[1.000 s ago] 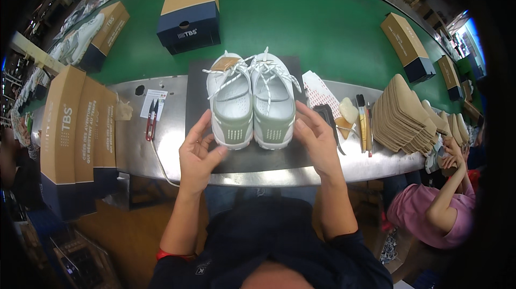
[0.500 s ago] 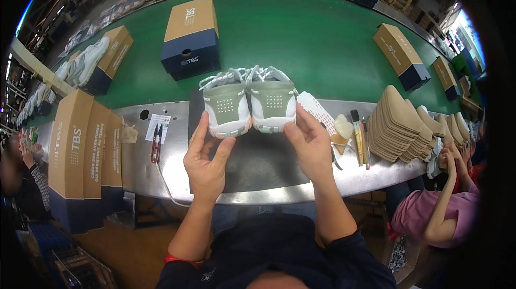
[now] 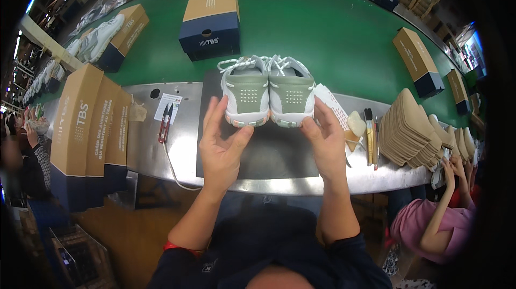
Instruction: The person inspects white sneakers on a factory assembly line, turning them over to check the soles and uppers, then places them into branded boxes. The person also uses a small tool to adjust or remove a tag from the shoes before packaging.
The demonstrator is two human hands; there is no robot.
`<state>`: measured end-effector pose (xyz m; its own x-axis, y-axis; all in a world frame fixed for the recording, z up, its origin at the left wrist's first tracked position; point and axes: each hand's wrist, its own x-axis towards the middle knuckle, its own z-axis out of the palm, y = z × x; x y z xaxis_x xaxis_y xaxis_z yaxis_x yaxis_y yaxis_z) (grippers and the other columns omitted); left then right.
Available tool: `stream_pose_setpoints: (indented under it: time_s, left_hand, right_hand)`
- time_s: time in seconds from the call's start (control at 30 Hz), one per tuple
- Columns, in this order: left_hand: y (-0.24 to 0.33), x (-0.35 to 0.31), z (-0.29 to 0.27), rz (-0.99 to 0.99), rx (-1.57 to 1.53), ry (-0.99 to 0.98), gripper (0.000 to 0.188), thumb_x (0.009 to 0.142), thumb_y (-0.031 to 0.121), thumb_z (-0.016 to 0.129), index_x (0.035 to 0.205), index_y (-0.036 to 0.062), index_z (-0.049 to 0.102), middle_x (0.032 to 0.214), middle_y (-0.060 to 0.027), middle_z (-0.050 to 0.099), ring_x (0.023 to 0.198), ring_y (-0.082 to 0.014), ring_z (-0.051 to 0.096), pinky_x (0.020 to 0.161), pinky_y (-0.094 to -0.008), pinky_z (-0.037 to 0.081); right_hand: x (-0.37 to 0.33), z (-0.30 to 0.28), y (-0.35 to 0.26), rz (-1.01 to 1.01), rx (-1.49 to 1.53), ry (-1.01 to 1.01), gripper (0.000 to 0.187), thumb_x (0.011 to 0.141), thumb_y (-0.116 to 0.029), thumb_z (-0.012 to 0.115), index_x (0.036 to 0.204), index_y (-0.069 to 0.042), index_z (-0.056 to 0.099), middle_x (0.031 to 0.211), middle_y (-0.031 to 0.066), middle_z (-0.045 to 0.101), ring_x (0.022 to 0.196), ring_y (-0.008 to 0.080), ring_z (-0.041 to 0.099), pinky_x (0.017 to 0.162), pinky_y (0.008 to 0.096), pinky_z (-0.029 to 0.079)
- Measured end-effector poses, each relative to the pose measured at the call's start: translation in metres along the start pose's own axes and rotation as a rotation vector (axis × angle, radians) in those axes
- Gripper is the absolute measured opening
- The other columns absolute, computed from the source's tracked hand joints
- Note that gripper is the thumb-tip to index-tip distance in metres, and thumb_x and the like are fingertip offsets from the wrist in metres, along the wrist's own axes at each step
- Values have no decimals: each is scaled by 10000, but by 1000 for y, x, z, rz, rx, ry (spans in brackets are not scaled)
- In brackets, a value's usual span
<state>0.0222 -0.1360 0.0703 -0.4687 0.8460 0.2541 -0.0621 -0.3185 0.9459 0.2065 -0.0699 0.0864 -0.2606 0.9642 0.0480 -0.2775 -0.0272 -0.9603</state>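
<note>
A pair of sneakers, pale grey-white with olive heel panels and white laces, is held side by side with heels toward me. My left hand (image 3: 221, 146) grips the left sneaker (image 3: 246, 94) at its heel, thumb against the sole edge and fingers along the outer side. My right hand (image 3: 328, 139) grips the right sneaker (image 3: 293, 95) in the same way. Beneath them lies a black mat (image 3: 277, 160) on the metal worktop. Whether the toes touch anything is hidden.
Left: tan-and-blue shoeboxes (image 3: 80, 122) and red-handled thread snips (image 3: 164, 127) on a cord. Right: brushes (image 3: 370, 136), a perforated white sheet (image 3: 330, 105), stacked tan curved pieces (image 3: 406, 130). Behind: a shoebox (image 3: 209, 23) on the green belt (image 3: 301, 15). Co-worker in pink (image 3: 430, 227) at right.
The whole view has shifted, so the surroundings sit higher and further right. Both hands keep their hold on the sneakers, which are slightly closer to me over the mat.
</note>
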Motion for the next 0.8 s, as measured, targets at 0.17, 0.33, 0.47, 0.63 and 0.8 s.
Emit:
stream_pose_setpoints:
  time_s: [0.17, 0.33, 0.47, 0.63, 0.8]
  left_hand:
    - [3, -7, 1, -409, -294, -133, 710, 977, 167, 577, 1534, 69, 147, 1469, -167, 379, 1303, -273, 478, 971, -414, 527]
    - [15, 4, -4, -430, -438, -214, 657, 1031, 419, 424, 1546, 88, 186, 1512, -145, 347, 1294, -292, 473, 1018, -456, 476]
    - [26, 16, -6, -409, -467, -201, 650, 1028, 407, 423, 1548, 92, 195, 1512, -143, 349, 1361, -282, 384, 1072, -469, 408]
    - [30, 21, 1, -373, -491, -158, 597, 1025, 281, 448, 1539, 86, 215, 1498, -131, 354, 1345, -280, 406, 1071, -475, 416]
    - [30, 23, 5, -373, -530, -121, 579, 1017, 181, 460, 1535, 86, 221, 1469, -127, 384, 1323, -265, 432, 1075, -466, 419]
  right_hand:
    - [1, -3, 12, -9, -116, -91, 981, 846, -299, 778, 1520, 60, 162, 1409, 179, 446, 1211, 235, 530, 916, 315, 526]
    - [-5, -1, 7, 191, 84, -70, 926, 930, -334, 677, 1557, -22, 71, 1414, 174, 436, 1167, 226, 568, 834, 353, 578]
    - [1, 3, -5, 178, 229, -87, 753, 1038, -379, 472, 1568, -64, 40, 1451, 161, 407, 1183, 252, 580, 886, 374, 568]
    - [7, 5, -12, 126, 251, -104, 696, 1052, -378, 423, 1570, -71, 74, 1441, 135, 418, 1155, 239, 594, 898, 358, 562]
    - [11, 6, -14, 129, 263, -102, 677, 1051, -374, 424, 1570, -77, 106, 1421, 124, 434, 1120, 225, 605, 893, 347, 563]
